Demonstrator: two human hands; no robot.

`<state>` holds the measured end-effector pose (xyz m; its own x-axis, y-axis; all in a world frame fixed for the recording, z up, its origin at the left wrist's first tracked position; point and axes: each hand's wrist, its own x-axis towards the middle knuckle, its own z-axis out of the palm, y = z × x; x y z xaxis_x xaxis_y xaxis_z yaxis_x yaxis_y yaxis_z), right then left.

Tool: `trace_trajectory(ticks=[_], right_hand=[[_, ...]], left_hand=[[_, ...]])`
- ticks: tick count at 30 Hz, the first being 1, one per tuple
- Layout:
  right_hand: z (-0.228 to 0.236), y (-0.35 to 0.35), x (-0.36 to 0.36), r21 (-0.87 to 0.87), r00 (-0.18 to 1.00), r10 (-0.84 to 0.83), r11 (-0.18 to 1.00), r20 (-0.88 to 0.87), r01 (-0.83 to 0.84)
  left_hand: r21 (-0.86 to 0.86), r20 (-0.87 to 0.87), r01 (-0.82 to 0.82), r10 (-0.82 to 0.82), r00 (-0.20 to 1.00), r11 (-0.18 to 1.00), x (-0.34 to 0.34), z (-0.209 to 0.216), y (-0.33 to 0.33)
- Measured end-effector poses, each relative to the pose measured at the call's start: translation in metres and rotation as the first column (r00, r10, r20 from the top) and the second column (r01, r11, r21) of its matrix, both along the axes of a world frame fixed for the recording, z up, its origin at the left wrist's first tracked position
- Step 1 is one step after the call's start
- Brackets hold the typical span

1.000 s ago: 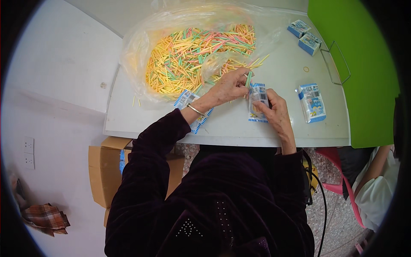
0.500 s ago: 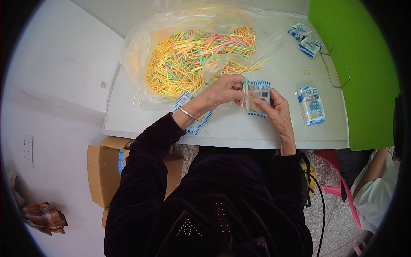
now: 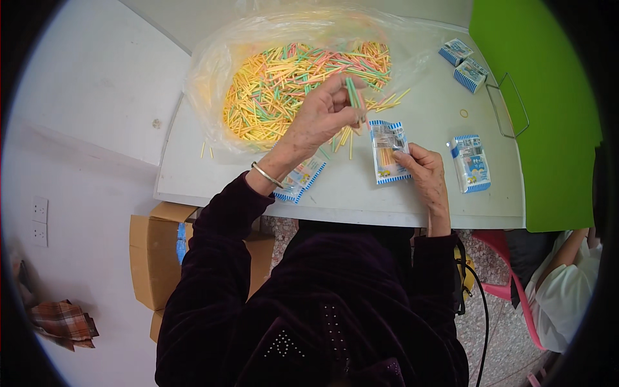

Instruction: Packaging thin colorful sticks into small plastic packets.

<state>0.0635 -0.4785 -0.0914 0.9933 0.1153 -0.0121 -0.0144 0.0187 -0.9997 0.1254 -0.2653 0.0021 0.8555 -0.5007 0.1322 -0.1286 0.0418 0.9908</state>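
Observation:
My left hand (image 3: 322, 113) is raised at the near side of the stick pile, its fingers closed on a few thin green and pink sticks (image 3: 353, 95). My right hand (image 3: 424, 169) grips a small clear packet (image 3: 389, 155) with blue-striped ends between thumb and fingers. Yellow and orange sticks show through its lower half. Behind my left hand, a large clear plastic bag (image 3: 209, 84) lies spread open around a heap of yellow, pink and green sticks (image 3: 271, 90). Partly under my left wrist lies another blue-striped packet (image 3: 302, 180).
A blue and white packet bundle (image 3: 471, 163) lies right of my right hand. Two more bundles (image 3: 471, 74) sit at the far right, near a rubber band (image 3: 463, 113) and a wire handle (image 3: 509, 106) by the green panel (image 3: 548, 116). Below the table stands a cardboard box (image 3: 151, 258). A person sits at right.
My left hand has moved up and away from the packet, carrying the green and pink sticks. The packet in my right hand has turned slightly and shows more of its front.

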Motion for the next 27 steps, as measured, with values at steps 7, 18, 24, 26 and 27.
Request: trace_trajectory(ticks=[7,18,24,26,27], right_hand=[[-0.002,-0.002,-0.002,0.060,0.995,0.094,0.994,0.011,-0.095],[0.008,0.001,-0.005,0.032,0.980,0.183,0.982,0.079,-0.186],[0.006,0.003,-0.006,0.090,0.985,0.155,0.983,0.077,-0.162],[0.006,0.002,-0.006,0.097,0.986,0.152,0.983,0.074,-0.159],[0.005,0.002,-0.006,0.103,0.986,0.150,0.982,0.071,-0.157]], left_hand=[[-0.100,0.082,0.056,-0.048,0.996,0.993,-0.003,0.005,-0.013],[0.145,0.241,0.144,-0.176,0.954,0.979,-0.003,-0.005,-0.016],[0.245,0.210,0.183,-0.237,0.949,0.952,-0.004,-0.001,-0.017],[0.204,0.144,0.213,-0.245,0.959,0.955,-0.005,-0.001,-0.018],[0.219,0.138,0.182,-0.215,0.967,0.959,-0.007,-0.001,-0.019]])
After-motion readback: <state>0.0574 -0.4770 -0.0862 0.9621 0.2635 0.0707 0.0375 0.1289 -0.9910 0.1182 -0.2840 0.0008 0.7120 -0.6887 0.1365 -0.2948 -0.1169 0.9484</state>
